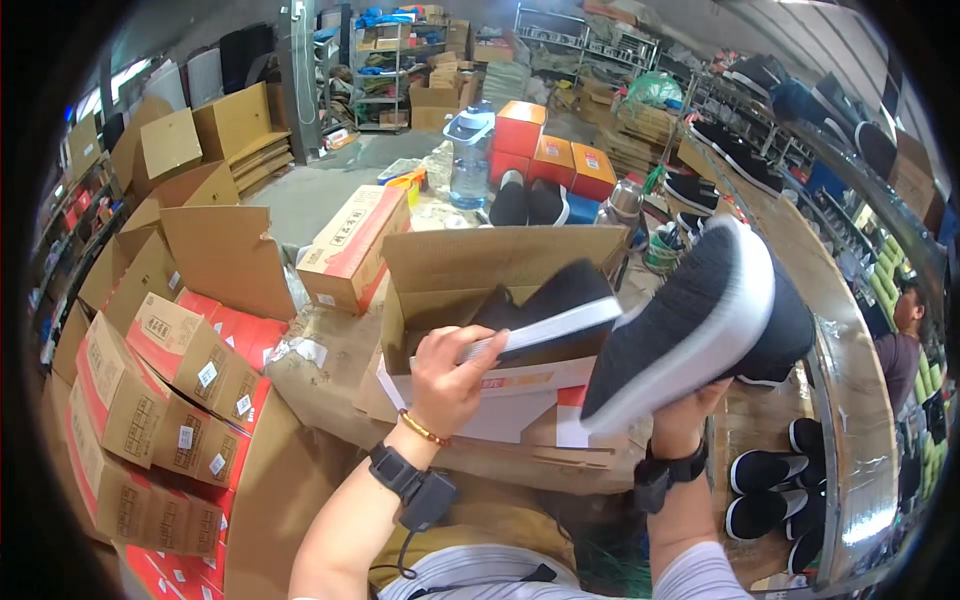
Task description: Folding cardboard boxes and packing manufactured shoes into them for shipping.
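Note:
My left hand (pixel 450 375) is closed on the heel-side end of a dark shoe (pixel 565 300) with a white sole edge, thumb on the white strip. That shoe lies tilted over an open cardboard box (pixel 500 248), where another dark shape shows partly behind it. To the right, my right hand (pixel 690 405) holds up a black shoe (pixel 690 310) with a thick white sole, slightly blurred. A second black shoe (pixel 792 325) shows just behind it, seemingly in the same grip. Most of my right fingers are hidden by the shoes.
Left of me stand stacked shoe cartons (pixel 165 400) in large open boxes. Beyond the open box are a closed carton (pixel 355 245), a water jug (pixel 470 155), orange boxes (pixel 553 155) and black shoes (pixel 527 203). More shoes (pixel 770 485) sit on the right-hand rack; a person (pixel 900 345) stands beyond.

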A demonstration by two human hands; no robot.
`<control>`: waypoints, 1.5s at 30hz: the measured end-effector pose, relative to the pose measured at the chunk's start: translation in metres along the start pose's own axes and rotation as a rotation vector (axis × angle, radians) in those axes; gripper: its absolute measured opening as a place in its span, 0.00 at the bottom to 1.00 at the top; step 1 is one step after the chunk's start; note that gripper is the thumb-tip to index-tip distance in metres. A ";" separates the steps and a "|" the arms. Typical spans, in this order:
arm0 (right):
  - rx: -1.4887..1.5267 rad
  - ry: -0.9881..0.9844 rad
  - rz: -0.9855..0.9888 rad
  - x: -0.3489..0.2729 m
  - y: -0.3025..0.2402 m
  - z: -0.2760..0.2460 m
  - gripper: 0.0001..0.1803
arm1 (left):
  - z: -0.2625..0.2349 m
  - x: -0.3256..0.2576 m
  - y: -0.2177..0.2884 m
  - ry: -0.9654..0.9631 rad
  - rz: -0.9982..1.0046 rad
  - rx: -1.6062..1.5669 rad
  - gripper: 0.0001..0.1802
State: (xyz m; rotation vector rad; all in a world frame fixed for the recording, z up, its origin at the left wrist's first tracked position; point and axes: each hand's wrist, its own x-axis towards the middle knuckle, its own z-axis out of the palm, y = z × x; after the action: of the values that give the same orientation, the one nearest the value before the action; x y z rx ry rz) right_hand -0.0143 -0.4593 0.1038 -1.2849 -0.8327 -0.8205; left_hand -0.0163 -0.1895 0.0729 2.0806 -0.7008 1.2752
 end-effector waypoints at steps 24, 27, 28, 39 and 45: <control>-0.792 -0.453 0.405 -0.010 0.193 -0.028 0.31 | -0.004 -0.050 -0.128 0.214 -0.488 -0.347 0.30; -0.529 -0.298 0.666 0.030 0.176 -0.053 0.22 | -0.033 -0.038 -0.122 -0.208 -0.229 -0.019 0.15; -0.678 -0.343 0.472 0.046 0.156 -0.040 0.22 | -0.045 -0.029 -0.121 -0.214 -0.241 -0.012 0.15; -0.806 -1.517 0.337 0.078 0.123 0.022 0.61 | -0.027 0.053 -0.083 -1.282 -0.295 0.216 0.57; -0.730 -1.245 0.134 0.039 0.131 0.014 0.52 | -0.021 0.009 -0.086 -1.005 -0.210 0.251 0.54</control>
State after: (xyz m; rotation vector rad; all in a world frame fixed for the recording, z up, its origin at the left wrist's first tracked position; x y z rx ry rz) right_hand 0.1182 -0.4340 0.0784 -2.5474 -1.4311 -0.0916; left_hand 0.0349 -0.1163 0.0704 2.8871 -0.6975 0.1223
